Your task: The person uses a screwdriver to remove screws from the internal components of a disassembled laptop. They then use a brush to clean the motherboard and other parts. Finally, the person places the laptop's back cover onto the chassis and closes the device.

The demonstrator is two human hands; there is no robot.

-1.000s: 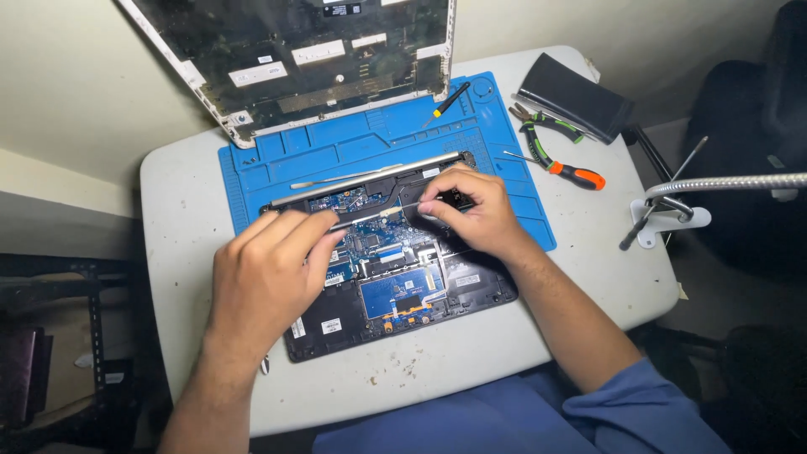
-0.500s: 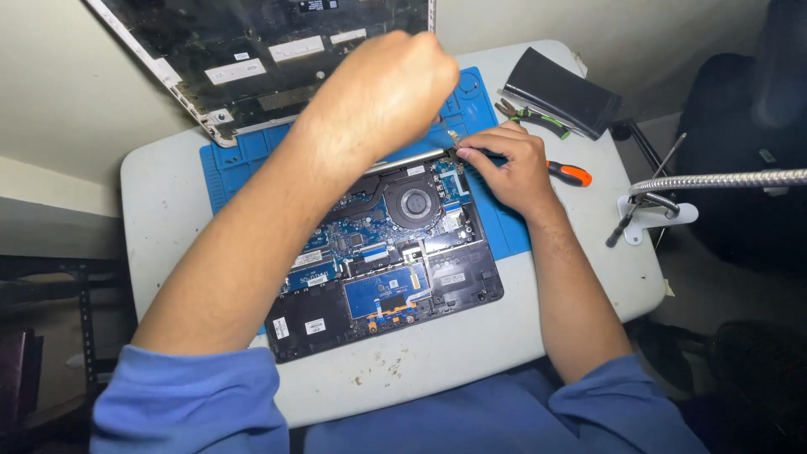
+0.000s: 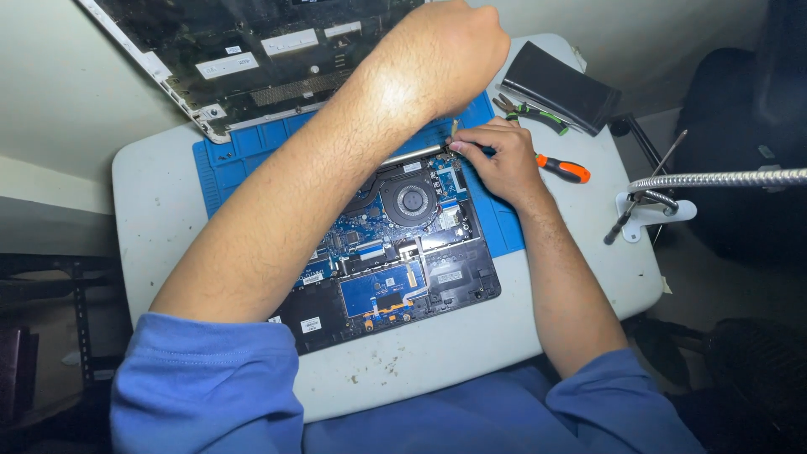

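Hands of the person work over an opened black laptop base [image 3: 395, 252] with its blue-green circuit boards bare, which lies on a blue rubber repair mat [image 3: 227, 164] on the pale rounded bench [image 3: 151, 244]. The right hand [image 3: 500, 160] rests at the far right corner of the laptop base, close to the round black cooling fan [image 3: 410, 200]. Its fingers are pinched around a thin dark screwdriver [image 3: 455, 134], whose tip seems to point down at the hinge area; most of the tool is hidden by the fingers, so its long axis cannot be told for sure. The left hand [image 3: 450, 50] is lifted above the far edge of the mat, closed into a loose fist, and it is not possible to see whether it holds something. The left forearm crosses the laptop base diagonally, from near left to far right, and covers the left part of the boards. Of the two hands, the right one is nearer to the hinge corner and touches the work.

Farther to the right lie an orange-handled tool [image 3: 565, 170], green-handled pliers [image 3: 530, 112] and a flat dark rectangular case [image 3: 561, 87]. The detached silver laptop cover [image 3: 252, 59] leans at the far side. A flexible metal lamp arm [image 3: 714, 179] comes in from the right.
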